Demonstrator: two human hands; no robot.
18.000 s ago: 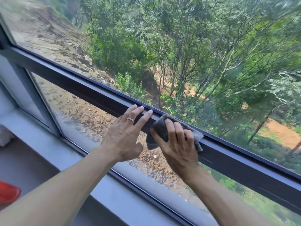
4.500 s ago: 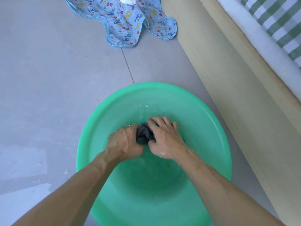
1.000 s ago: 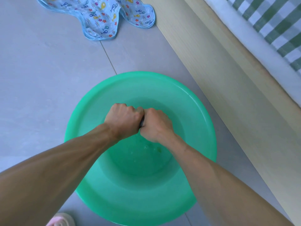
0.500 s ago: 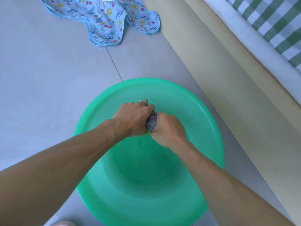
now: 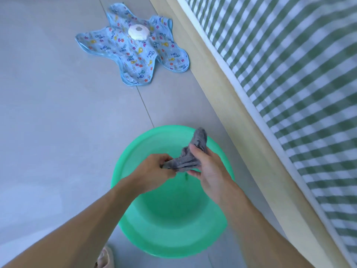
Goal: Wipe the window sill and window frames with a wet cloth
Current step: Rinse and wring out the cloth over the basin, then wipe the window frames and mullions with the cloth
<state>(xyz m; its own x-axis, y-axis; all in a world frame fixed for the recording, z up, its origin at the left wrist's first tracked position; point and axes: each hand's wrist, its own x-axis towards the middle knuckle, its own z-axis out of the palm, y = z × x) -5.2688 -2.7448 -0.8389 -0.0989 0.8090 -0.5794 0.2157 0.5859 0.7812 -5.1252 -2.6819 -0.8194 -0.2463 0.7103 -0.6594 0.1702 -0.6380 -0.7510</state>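
Wringing done: left hand [image 5: 152, 171] and right hand [image 5: 207, 167] now unfolding gripped cloth [image 5: 190, 155] above basin [image 5: 173, 238]; heading back to the window.

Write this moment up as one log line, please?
phase: cloth held above basin | left hand: pinches grey cloth | right hand: grips cloth | green basin: on floor

Grey cloth [image 5: 188, 158]: wrung, twisted, stretched btwn both hands above green basin [image 5: 135, 163], one end sticking up.
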